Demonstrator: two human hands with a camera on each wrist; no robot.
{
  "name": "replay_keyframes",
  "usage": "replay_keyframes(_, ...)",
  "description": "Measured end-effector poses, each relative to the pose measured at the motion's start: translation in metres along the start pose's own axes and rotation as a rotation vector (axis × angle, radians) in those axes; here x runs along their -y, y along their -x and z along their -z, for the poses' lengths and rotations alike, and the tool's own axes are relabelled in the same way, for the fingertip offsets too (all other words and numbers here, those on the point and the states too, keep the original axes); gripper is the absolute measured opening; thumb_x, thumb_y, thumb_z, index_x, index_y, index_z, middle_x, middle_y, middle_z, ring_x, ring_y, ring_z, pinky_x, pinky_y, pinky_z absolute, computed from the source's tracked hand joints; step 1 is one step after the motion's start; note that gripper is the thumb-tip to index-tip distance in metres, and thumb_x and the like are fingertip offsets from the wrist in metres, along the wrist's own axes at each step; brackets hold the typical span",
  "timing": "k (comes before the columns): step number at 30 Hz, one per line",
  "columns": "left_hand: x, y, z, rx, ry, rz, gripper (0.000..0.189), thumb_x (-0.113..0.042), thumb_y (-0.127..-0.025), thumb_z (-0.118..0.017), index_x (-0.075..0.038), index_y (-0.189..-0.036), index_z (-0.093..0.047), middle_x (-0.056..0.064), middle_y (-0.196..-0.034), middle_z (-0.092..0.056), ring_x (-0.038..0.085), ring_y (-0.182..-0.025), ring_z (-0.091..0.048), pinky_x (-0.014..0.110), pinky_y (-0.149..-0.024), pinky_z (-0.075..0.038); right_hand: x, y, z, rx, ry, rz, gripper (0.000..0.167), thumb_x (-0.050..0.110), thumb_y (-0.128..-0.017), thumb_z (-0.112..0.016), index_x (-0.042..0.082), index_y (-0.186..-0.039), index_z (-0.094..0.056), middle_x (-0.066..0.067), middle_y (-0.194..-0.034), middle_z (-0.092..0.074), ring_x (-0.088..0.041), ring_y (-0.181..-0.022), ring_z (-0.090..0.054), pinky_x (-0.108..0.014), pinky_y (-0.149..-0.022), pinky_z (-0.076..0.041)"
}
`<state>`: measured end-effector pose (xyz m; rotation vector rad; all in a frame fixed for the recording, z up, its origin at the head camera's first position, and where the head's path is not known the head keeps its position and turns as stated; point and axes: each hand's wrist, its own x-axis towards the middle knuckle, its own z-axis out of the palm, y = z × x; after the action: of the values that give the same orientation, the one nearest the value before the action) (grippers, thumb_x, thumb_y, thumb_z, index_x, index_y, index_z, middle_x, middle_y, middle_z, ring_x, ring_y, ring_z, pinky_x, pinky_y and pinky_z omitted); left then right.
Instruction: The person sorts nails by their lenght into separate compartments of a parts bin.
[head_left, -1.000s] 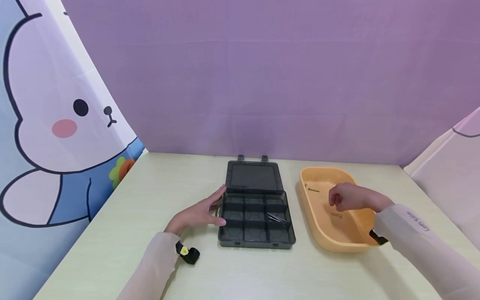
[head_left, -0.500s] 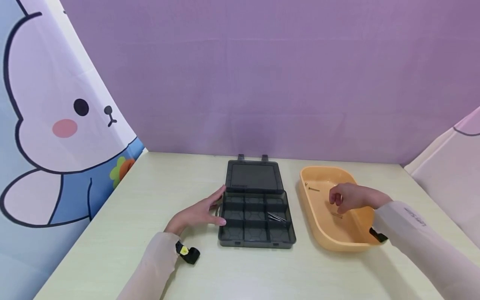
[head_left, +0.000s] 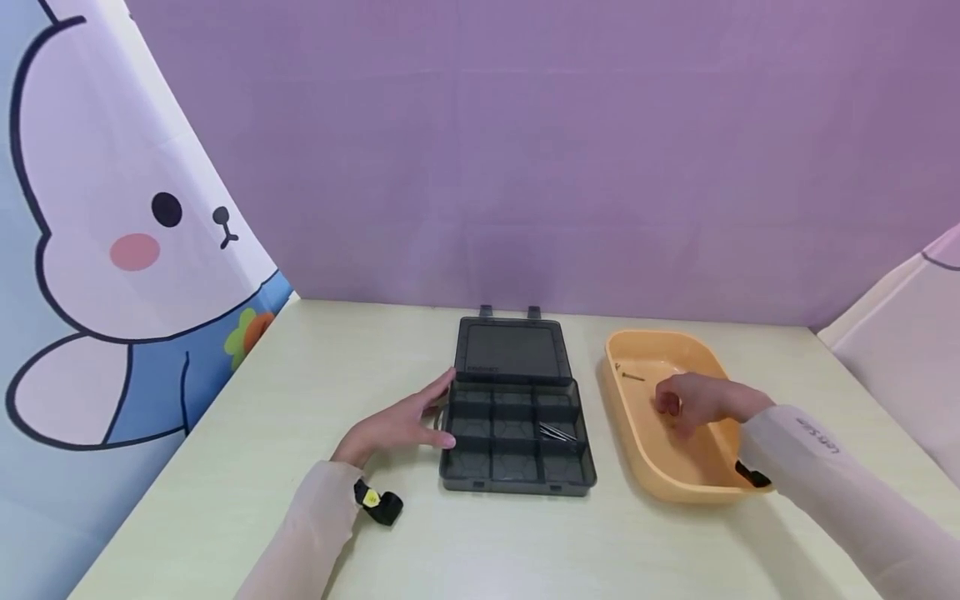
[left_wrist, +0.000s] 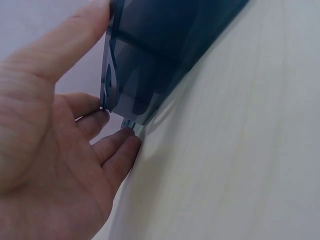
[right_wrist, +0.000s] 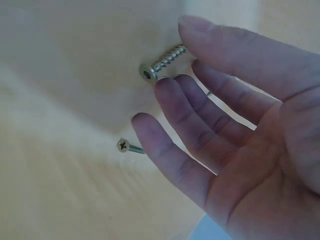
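Note:
My left hand (head_left: 395, 427) rests on the left side of a dark translucent compartment box (head_left: 467, 484), its thumb at the rim and its fingers extended along the side. Seen from the left wrist, those fingertips touch the box's end (left_wrist: 145, 75). Over the orange tray (head_left: 634, 457), my right hand (head_left: 693, 402) reaches down with fingers loosely bent. In the right wrist view, a coarse-threaded screw (right_wrist: 168, 59) with a socket head lies by the thumb and fingertips; no grip on it is plain. A cross-head screw (right_wrist: 125, 146) is partly hidden behind a finger.
The box lid (head_left: 513, 350) lies back, away from me. Several thin metal pieces (head_left: 557, 434) sit in the middle-right compartment. Another screw (head_left: 633, 377) lies near the tray's far left wall. A purple cloth (head_left: 480, 167) hangs behind the table.
My right hand has moved slightly nearer and lower in the tray, now covering the screws that showed beneath it before. The left hand stays at the box. The head view has shifted a little.

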<state>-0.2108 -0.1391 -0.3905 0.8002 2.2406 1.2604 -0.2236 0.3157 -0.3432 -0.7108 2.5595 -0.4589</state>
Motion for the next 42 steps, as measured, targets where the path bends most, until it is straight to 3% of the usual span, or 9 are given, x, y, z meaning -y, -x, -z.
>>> replay_keyframes(12,0.001,0.001,-0.001,0.001,0.003,0.004,0.108,-0.041,-0.083,-0.072,-0.013,-0.154,0.003,0.011,-0.161,0.003,0.037,-0.146,-0.012,0.050,-0.117,-0.018,-0.004,-0.004,-0.006,0.002,-0.076,-0.015,0.029,-0.018,-0.055,-0.053,0.006,-0.071,-0.052,0.006,-0.063,-0.046,-0.006,-0.050,-0.044,-0.016,-0.046,-0.036)
replay_keyframes(21,0.001,0.001,0.000,0.003,0.010,0.021,0.108,-0.043,-0.082,-0.072,-0.015,-0.154,0.003,0.008,-0.161,0.005,0.035,-0.147,-0.010,0.050,-0.118,-0.016,-0.011,-0.006,-0.006,-0.022,-0.015,0.067,0.026,-0.014,-0.058,-0.054,0.009,-0.068,-0.057,0.010,-0.063,-0.050,-0.001,-0.055,-0.042,-0.018,-0.049,-0.035)
replay_keyframes(29,0.001,0.000,0.000,0.003,0.017,0.016,0.107,-0.040,-0.083,-0.072,-0.013,-0.154,0.003,0.011,-0.161,0.002,0.038,-0.146,-0.013,0.051,-0.117,-0.017,-0.011,-0.005,-0.006,0.000,-0.038,0.070,0.026,-0.014,-0.059,-0.051,0.008,-0.069,-0.060,0.011,-0.062,-0.051,-0.001,-0.054,-0.041,-0.017,-0.050,-0.035)
replay_keyframes(34,0.000,-0.001,0.001,0.005,0.015,0.022,0.108,-0.042,-0.083,-0.072,-0.013,-0.154,0.003,0.012,-0.161,0.002,0.038,-0.145,-0.013,0.050,-0.117,-0.018,-0.008,-0.003,-0.004,-0.031,0.004,0.115,0.023,-0.013,-0.064,-0.054,0.008,-0.071,-0.060,0.008,-0.067,-0.053,-0.001,-0.058,-0.042,-0.018,-0.053,-0.038)
replay_keyframes(42,0.002,-0.001,0.000,-0.005,0.007,0.026,0.107,-0.039,-0.083,-0.073,-0.013,-0.154,0.002,0.013,-0.161,0.000,0.040,-0.144,-0.017,0.052,-0.117,-0.018,-0.004,-0.004,0.000,-0.044,-0.002,0.102,0.020,-0.011,-0.065,-0.054,0.007,-0.072,-0.058,0.009,-0.066,-0.048,-0.002,-0.057,-0.037,-0.019,-0.052,-0.033)
